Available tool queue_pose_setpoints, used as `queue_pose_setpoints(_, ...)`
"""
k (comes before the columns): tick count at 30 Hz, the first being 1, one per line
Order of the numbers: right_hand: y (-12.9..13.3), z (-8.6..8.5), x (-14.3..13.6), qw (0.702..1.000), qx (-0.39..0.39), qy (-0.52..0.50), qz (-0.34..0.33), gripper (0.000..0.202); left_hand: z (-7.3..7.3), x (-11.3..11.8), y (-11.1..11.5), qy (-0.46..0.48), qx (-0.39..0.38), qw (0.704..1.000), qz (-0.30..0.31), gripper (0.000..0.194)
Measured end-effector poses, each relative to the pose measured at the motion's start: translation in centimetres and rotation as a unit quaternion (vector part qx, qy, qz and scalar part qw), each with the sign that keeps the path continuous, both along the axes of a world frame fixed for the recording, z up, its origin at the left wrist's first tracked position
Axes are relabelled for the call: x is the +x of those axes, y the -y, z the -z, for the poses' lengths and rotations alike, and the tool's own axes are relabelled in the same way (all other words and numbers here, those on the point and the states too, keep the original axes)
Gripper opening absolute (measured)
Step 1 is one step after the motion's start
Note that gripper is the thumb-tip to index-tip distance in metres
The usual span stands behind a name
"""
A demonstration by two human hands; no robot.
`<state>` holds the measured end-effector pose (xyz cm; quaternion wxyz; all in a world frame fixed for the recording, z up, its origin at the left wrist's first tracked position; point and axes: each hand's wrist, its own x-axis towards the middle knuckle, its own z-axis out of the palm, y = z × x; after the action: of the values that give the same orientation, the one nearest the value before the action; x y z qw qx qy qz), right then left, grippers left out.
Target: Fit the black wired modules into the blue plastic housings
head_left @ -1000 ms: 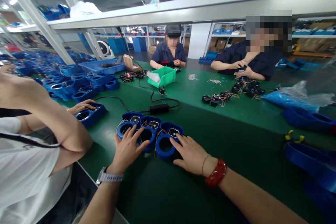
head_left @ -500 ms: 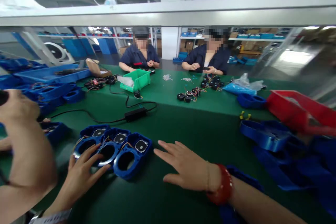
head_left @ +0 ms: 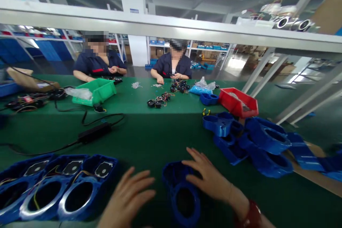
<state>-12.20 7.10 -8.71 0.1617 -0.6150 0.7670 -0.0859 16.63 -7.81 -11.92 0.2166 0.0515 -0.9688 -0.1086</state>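
A blue plastic housing [head_left: 171, 188] with a large round opening lies on the green table in front of me. My right hand [head_left: 210, 178] reaches over its right edge, fingers spread, thumb and fingertips at the rim; firm contact cannot be made out. My left hand [head_left: 130, 196] hovers between this housing and a row of three others, its fingers apart and slightly blurred, holding nothing. That row of blue housings [head_left: 92, 181] sits side by side at the lower left, each with a square black-and-silver part and thin wires inside.
More blue housings [head_left: 267, 135] are piled at the right, near a red bin [head_left: 232, 108]. A black power adapter [head_left: 94, 133] with its cord lies at left. Beyond stand a green bin [head_left: 98, 91] and wired black parts [head_left: 157, 102]. Two people sit opposite, under a metal beam [head_left: 165, 30].
The view has swung right. My left hand has come off the row of housings, and my right hand has moved to a single blue housing. The neighbour's arm at left is out of view.
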Motion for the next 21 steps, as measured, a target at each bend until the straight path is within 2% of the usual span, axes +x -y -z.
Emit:
queue_pose_setpoints(1,1.8,-0.5,-1.4,0.998,-0.029,-0.047,0.023,0.042,0.0,-2.4,-1.5,0.03,-0.023,0.996,0.075,0.047)
queue_pose_setpoints(2,3.7,-1.0,-3.2,0.989,-0.052,-0.11,0.087,0.035,0.1,-4.6,-2.8,0.058,-0.03,0.992,0.107,0.041)
queue_pose_setpoints(3,5.4,-1.5,-5.2,0.978,-0.064,-0.14,0.141,0.034,0.2,-6.4,-3.9,0.075,-0.024,0.989,0.123,0.039)
queue_pose_setpoints(5,8.2,-2.2,-9.3,0.965,-0.062,-0.157,0.201,0.041,0.5,-8.5,-5.1,0.098,0.025,0.988,0.12,0.042)
queue_pose_setpoints(8,10.2,-3.0,-13.4,0.962,-0.044,-0.138,0.232,0.048,1.3,-8.6,-5.0,0.081,0.122,0.987,0.065,0.049)
queue_pose_setpoints(10,10.1,-3.7,-14.2,0.962,-0.06,-0.124,0.236,0.053,1.7,-7.9,-4.4,0.051,0.166,0.984,0.031,0.048)
queue_pose_setpoints(12,9.1,-4.2,-13.6,0.956,-0.109,-0.118,0.245,0.062,2.0,-7.5,-3.9,0.026,0.189,0.982,0.01,0.045)
queue_pose_setpoints(14,7.7,-4.2,-12.1,0.939,-0.219,-0.058,0.258,0.074,2.1,-7.5,-3.7,0.009,0.196,0.98,-0.009,0.043)
queue_pose_setpoints(16,5.9,-3.2,-9.8,0.897,-0.348,0.076,0.263,0.086,2.1,-7.7,-3.6,-0.004,0.191,0.981,-0.027,0.043)
queue_pose_setpoints(17,4.9,-2.3,-8.5,0.87,-0.389,0.149,0.265,0.089,2.2,-7.9,-3.6,-0.008,0.187,0.982,-0.034,0.043)
queue_pose_setpoints(18,3.9,-1.2,-7.0,0.85,-0.404,0.21,0.267,0.088,2.2,-8.1,-3.5,-0.01,0.182,0.982,-0.039,0.042)
queue_pose_setpoints(19,2.8,0.1,-5.4,0.844,-0.391,0.243,0.275,0.085,2.3,-8.2,-3.5,-0.011,0.178,0.983,-0.042,0.042)
queue_pose_setpoints(21,0.3,2.9,-2.1,0.859,-0.331,0.261,0.29,0.079,2.5,-8.3,-3.4,-0.008,0.169,0.985,-0.041,0.041)
